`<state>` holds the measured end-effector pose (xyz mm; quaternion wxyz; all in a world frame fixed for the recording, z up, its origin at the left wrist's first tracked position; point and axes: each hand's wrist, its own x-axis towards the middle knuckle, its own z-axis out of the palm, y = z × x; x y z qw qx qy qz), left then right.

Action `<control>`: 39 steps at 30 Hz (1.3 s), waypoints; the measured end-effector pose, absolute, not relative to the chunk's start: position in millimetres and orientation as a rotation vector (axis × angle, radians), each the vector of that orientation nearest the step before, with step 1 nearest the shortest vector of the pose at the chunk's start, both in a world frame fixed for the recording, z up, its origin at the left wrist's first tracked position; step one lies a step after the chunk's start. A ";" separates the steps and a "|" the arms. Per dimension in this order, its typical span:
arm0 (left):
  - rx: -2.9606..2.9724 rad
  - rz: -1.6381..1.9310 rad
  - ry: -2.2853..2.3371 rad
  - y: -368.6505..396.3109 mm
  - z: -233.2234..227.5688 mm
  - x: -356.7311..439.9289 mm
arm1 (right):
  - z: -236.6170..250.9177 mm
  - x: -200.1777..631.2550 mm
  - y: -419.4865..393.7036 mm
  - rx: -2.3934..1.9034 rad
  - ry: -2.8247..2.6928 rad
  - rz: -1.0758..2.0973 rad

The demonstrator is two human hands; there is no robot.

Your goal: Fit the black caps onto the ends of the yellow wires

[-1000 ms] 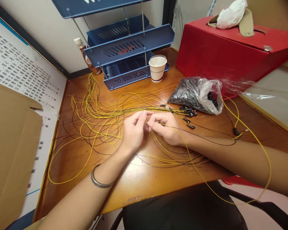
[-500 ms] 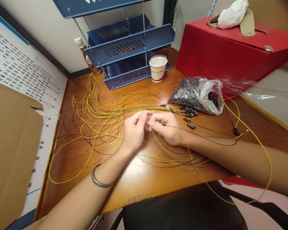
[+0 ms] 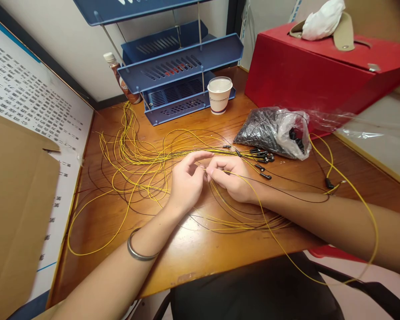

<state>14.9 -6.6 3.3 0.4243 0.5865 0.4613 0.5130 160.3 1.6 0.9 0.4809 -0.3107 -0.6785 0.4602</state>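
My right hand [image 3: 231, 177] is closed in a pinch on thin yellow and dark wires [image 3: 242, 178], which trail from its fingertips over the wrist. Close beside it, my left hand [image 3: 187, 178] has its thumb bent against the same wires at the fingertips, with the index finger stretched out above. The exact spot where the wires meet between the hands is mostly hidden by fingers. Behind both hands lies a bundle of yellow and dark wires [image 3: 153, 155], with several black connectors [image 3: 262, 155] at its right end. A single black connector [image 3: 329, 183] rests farther right, on a wire.
A plastic bag of small black parts [image 3: 266, 131] lies at the right back, before a red box [image 3: 306, 75]. A paper cup [image 3: 219, 100], a blue tiered rack [image 3: 183, 62] and a bottle [image 3: 123, 80] stand behind. Cardboard [image 3: 16, 204] leans at left; a black chair [image 3: 253, 293] is below the table edge.
My left index finger has lifted and straightened while the thumb has dropped lower toward the wires. My right hand stays in the same place, still pinching.
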 end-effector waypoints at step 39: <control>1.541 1.540 1.035 -7.4 1.2 15.4 | -1.3 158.5 3.3 -0.720 -1.651 1.084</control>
